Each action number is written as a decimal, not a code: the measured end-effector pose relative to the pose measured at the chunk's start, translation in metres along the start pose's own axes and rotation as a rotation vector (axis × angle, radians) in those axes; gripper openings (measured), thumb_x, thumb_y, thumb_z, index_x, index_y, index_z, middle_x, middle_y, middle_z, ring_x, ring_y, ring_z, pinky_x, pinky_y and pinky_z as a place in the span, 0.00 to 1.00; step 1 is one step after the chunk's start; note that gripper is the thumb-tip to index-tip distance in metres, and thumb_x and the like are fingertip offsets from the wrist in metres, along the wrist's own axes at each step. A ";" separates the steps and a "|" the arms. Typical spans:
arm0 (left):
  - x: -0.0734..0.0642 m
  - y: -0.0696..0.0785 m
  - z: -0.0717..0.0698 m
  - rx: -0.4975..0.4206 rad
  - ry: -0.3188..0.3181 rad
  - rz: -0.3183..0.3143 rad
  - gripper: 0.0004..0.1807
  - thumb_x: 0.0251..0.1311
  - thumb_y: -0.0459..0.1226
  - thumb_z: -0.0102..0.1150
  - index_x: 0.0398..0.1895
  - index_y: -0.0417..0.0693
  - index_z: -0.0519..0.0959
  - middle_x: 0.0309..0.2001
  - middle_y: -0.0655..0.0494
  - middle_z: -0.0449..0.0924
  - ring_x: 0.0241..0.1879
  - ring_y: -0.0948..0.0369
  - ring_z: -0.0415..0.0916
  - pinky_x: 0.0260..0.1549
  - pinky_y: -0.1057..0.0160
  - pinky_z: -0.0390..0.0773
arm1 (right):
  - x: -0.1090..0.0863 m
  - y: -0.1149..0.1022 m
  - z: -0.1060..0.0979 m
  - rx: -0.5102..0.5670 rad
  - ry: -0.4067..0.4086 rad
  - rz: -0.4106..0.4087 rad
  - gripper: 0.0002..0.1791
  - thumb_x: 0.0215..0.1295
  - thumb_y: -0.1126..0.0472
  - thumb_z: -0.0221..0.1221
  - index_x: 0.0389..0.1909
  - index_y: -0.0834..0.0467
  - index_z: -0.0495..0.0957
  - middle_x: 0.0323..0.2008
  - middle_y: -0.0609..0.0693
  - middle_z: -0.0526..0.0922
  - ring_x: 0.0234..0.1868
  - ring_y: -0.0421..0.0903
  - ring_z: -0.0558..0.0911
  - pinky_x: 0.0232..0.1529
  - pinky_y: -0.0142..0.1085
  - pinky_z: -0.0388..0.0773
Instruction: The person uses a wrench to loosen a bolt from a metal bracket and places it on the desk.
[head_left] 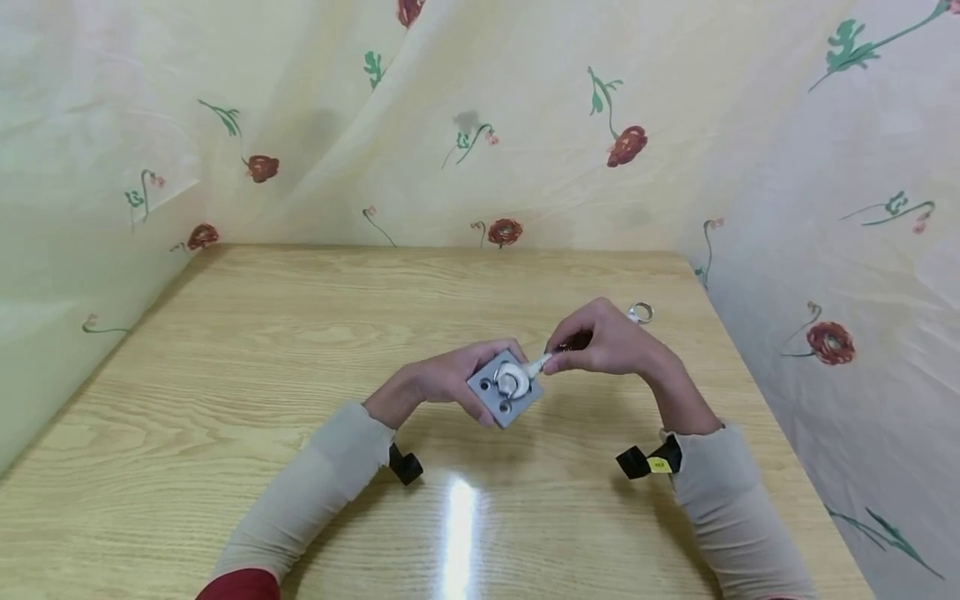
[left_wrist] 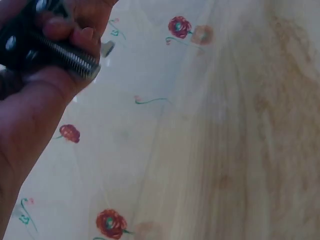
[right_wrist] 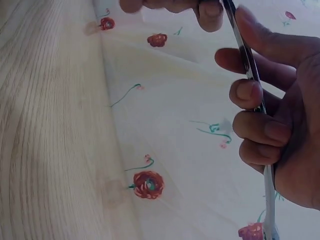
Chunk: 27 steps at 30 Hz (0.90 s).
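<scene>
My left hand grips a square grey metal block by its edges, fingers behind it and thumb along the near side. A bolt head stands on the block's face, with holes beside it. In the left wrist view, the threaded bolt shank sticks out from the block's far side, between the fingers. My right hand holds a combination wrench. Its open end sits around the bolt head, and its ring end shows past the hand. Edge-on in the right wrist view, the wrench runs through curled fingers.
Both hands are above a light wooden table. Flowered cloth hangs along its back and sides. Black wrist mounts sit below the forearms, and a bright reflection lies on the near tabletop.
</scene>
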<state>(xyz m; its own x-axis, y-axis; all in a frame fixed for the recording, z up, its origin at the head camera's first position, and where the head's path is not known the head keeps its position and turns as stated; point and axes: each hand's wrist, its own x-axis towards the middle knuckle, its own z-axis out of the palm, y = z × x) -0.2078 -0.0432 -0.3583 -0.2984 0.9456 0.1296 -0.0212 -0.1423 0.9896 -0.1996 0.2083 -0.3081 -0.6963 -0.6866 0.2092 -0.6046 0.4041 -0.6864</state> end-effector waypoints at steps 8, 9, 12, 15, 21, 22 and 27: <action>0.008 -0.015 0.017 -0.098 -0.373 -0.113 0.51 0.33 0.27 0.77 0.57 0.15 0.52 0.48 0.52 0.78 0.46 0.69 0.76 0.50 0.71 0.73 | 0.003 -0.017 0.012 0.043 -0.257 -0.078 0.06 0.49 0.58 0.73 0.25 0.55 0.87 0.21 0.48 0.86 0.20 0.29 0.75 0.22 0.29 0.76; 0.009 -0.015 0.019 -0.086 -0.417 -0.125 0.51 0.32 0.23 0.74 0.58 0.13 0.51 0.49 0.44 0.77 0.47 0.69 0.76 0.52 0.71 0.73 | 0.004 -0.020 0.014 0.046 -0.289 -0.085 0.07 0.49 0.56 0.73 0.25 0.55 0.87 0.21 0.48 0.86 0.20 0.29 0.75 0.22 0.29 0.76; 0.010 -0.014 0.024 -0.038 -0.518 -0.143 0.47 0.27 0.12 0.64 0.58 0.13 0.52 0.51 0.22 0.67 0.49 0.70 0.75 0.57 0.70 0.70 | 0.005 -0.025 0.018 0.053 -0.354 -0.118 0.10 0.50 0.53 0.72 0.26 0.55 0.87 0.22 0.48 0.87 0.21 0.28 0.75 0.22 0.28 0.76; 0.009 -0.010 0.021 -0.011 -0.523 -0.109 0.47 0.31 0.16 0.68 0.58 0.13 0.52 0.52 0.19 0.64 0.51 0.69 0.74 0.58 0.69 0.70 | 0.004 -0.026 0.015 0.057 -0.327 -0.142 0.09 0.50 0.54 0.72 0.26 0.55 0.87 0.22 0.48 0.87 0.22 0.28 0.76 0.23 0.29 0.77; -0.002 -0.001 0.000 -0.052 -0.195 -0.004 0.50 0.39 0.35 0.77 0.59 0.22 0.53 0.48 0.58 0.77 0.44 0.65 0.78 0.45 0.67 0.78 | -0.002 -0.009 -0.003 0.137 -0.014 -0.092 0.03 0.52 0.68 0.69 0.29 0.58 0.86 0.24 0.43 0.86 0.19 0.31 0.74 0.20 0.29 0.74; -0.004 0.002 -0.003 -0.066 -0.122 0.007 0.46 0.41 0.33 0.76 0.58 0.25 0.56 0.47 0.59 0.77 0.43 0.64 0.78 0.43 0.66 0.78 | -0.003 -0.007 -0.006 0.153 0.044 -0.067 0.03 0.53 0.70 0.68 0.29 0.60 0.86 0.25 0.42 0.86 0.19 0.31 0.74 0.20 0.29 0.73; -0.006 0.015 -0.010 -0.052 0.292 0.102 0.34 0.44 0.19 0.62 0.55 0.43 0.61 0.48 0.53 0.73 0.42 0.60 0.78 0.39 0.65 0.81 | -0.002 -0.001 -0.012 0.125 0.268 0.097 0.05 0.61 0.65 0.63 0.33 0.63 0.85 0.22 0.38 0.83 0.19 0.37 0.74 0.20 0.32 0.71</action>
<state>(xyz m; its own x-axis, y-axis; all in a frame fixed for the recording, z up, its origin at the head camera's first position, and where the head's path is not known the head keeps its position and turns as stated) -0.2159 -0.0537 -0.3448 -0.5632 0.8023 0.1975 -0.0235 -0.2545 0.9668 -0.2026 0.2166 -0.2994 -0.8356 -0.4578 0.3036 -0.4899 0.3711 -0.7889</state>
